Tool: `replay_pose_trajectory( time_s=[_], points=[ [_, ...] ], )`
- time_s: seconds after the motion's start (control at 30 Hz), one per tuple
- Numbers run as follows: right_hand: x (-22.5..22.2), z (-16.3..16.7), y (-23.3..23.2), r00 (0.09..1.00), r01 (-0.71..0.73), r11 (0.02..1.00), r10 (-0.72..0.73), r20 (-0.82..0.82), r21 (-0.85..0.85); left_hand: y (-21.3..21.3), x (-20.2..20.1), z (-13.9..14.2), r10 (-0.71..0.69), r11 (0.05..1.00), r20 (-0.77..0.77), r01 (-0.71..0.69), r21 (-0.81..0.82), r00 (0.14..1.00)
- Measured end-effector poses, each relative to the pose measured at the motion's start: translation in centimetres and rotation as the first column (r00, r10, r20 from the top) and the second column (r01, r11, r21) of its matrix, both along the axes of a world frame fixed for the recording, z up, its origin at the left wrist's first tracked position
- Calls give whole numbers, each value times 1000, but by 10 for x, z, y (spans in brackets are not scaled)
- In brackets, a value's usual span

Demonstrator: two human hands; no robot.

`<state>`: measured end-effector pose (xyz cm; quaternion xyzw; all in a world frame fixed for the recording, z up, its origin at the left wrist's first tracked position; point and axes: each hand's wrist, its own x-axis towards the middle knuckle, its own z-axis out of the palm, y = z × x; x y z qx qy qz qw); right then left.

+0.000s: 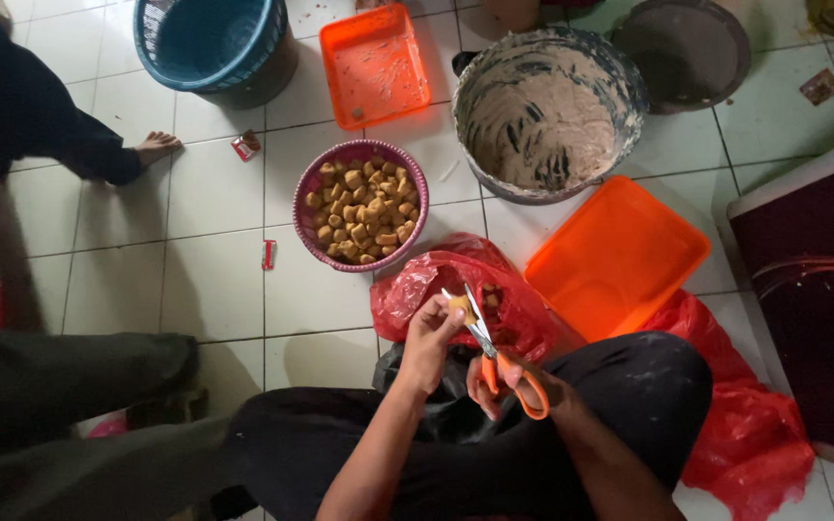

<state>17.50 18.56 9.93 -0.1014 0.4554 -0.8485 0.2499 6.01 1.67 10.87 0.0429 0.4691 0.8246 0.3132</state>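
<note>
My left hand (432,338) pinches a small tan cube of food (458,305) over my lap. The blades of orange-handled scissors (502,359) are open around that piece, and my right hand (514,384) grips the handles. Just beyond my hands lies an open red plastic bag (417,289) with more pieces inside. A purple basket (303,201) full of the same tan pieces stands on the floor a little farther away, to the left.
An orange tray (615,256) lies right of the bag and a second orange tray (374,63) farther off. A large bucket (550,111) smeared with paste, a dark lid (687,48) and a blue basket (209,43) stand at the far side. Another person's foot (154,147) rests at left.
</note>
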Motion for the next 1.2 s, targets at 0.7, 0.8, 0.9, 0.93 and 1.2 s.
replay_pose_trajectory(
  time_s=[0.7,0.8,0.9,0.93,1.2],
  points=[
    [9,-45,15,638,747,632,-769,47,204,-10,-91,-57,-603,785,-307,480,-392,736],
    [7,-43,11,630,739,619,-775,52,267,17,-68,-102,-808,441,-64,529,-725,586],
    [9,-50,10,635,730,609,-772,21,311,40,-61,-127,-796,200,-82,132,-971,599],
    [11,-54,11,643,716,603,-766,6,351,49,-62,-131,-796,177,-97,78,-981,597],
    [27,-84,22,635,683,690,-723,272,240,92,-59,-150,-884,77,-41,59,-995,465]
  ],
)
